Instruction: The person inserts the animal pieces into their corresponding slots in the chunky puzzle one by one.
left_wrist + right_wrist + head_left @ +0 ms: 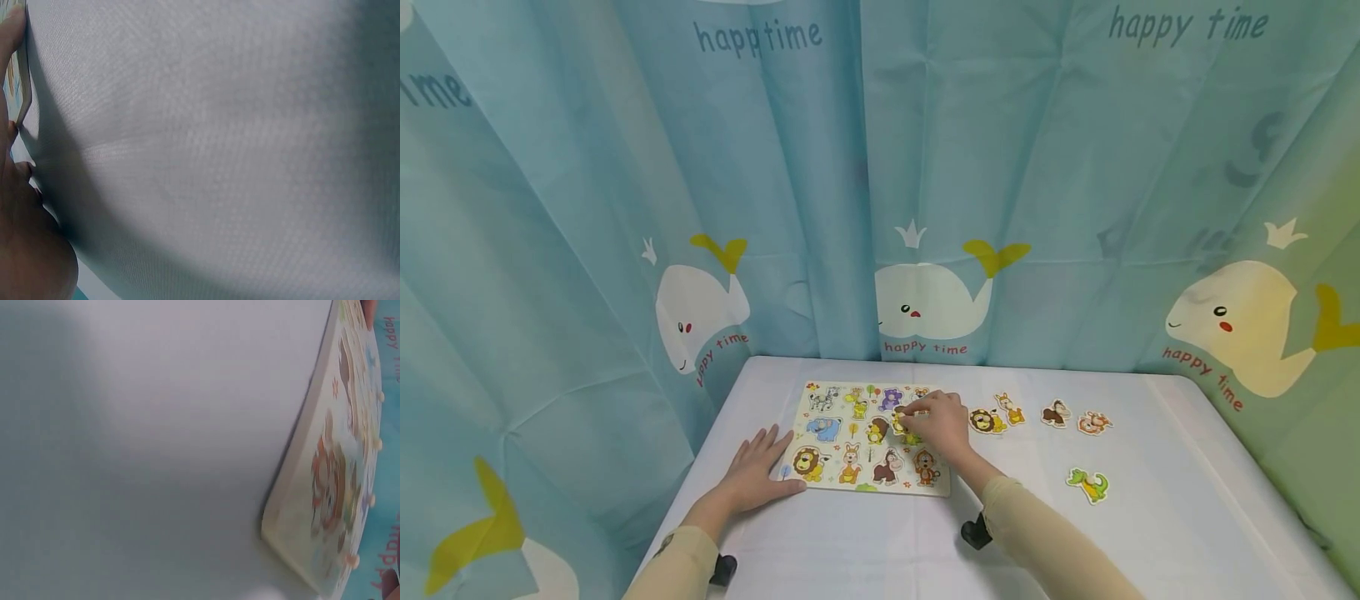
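A: Your sleeves (681, 562) come in low over the table (857, 550). Why does your left hand (752, 477) lie so wide?

B: Your fingers are spread and grip nothing; they rest at the left edge of the picture board (939, 490), your thumb by its near corner. You are probably steadying it, so that it doesn't skid under your other hand.

A: The crocodile piece (1086, 484) lies well off to your right, apart from the rest.

B: Perhaps just to keep it within reach of your right arm. Now look at your right hand (947, 427): your fingertips are narrowed, pinching a small yellowish piece (897, 422) over the right half of the board. You seem to hold it from above so your fingers stay off its outline. Whether it touches the board, I cannot tell.

A: Your right wrist view shows small knobs (352, 560) standing up from the board.

B: They would suit just such a pinch. Farther along, the lion (985, 421) and kangaroo (1011, 409) lie side by side, then the dark brown animal (1056, 413) and orange one (1094, 423), likely spaced for easy picking. Behind everything hangs your whale curtain (827, 167).
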{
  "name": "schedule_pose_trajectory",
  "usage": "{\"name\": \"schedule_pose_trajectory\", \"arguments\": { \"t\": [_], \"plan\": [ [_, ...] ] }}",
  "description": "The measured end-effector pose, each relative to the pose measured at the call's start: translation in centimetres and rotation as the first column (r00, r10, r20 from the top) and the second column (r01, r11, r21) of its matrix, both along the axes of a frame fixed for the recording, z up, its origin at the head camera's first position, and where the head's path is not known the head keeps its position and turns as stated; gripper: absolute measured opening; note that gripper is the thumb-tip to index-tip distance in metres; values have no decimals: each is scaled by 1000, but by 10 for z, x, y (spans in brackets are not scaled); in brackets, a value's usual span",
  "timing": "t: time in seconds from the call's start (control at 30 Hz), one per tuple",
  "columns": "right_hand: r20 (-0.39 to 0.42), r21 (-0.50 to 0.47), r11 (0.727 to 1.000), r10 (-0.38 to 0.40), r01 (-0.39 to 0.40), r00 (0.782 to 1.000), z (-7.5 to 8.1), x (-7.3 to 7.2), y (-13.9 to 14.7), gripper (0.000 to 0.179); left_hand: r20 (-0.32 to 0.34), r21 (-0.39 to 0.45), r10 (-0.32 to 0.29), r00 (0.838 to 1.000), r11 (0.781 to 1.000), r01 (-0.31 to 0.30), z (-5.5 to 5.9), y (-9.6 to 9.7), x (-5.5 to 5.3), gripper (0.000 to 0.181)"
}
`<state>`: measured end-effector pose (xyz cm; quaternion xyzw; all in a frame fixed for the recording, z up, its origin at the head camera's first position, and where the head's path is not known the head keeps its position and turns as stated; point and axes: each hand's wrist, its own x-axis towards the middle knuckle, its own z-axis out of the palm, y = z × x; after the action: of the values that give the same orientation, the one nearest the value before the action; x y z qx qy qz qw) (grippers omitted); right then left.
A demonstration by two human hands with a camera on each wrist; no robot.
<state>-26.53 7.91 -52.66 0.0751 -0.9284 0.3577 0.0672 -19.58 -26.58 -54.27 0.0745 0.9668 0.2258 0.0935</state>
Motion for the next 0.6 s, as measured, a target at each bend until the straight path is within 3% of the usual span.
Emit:
{"name": "schedule_pose_trajectory", "arguments": {
  "t": [0.37,0.6],
  "plan": [
    [-16,49,999,2,-1,1000,-13,0,-30,9,0,-11,-5,1000,1000,5,-2,-1,-2,105],
    [-2,83,996,-37,37,999,-18,1,-42,12,-2,-5,-7,1000,1000,7,-2,-1,-1,105]
  ]
}}
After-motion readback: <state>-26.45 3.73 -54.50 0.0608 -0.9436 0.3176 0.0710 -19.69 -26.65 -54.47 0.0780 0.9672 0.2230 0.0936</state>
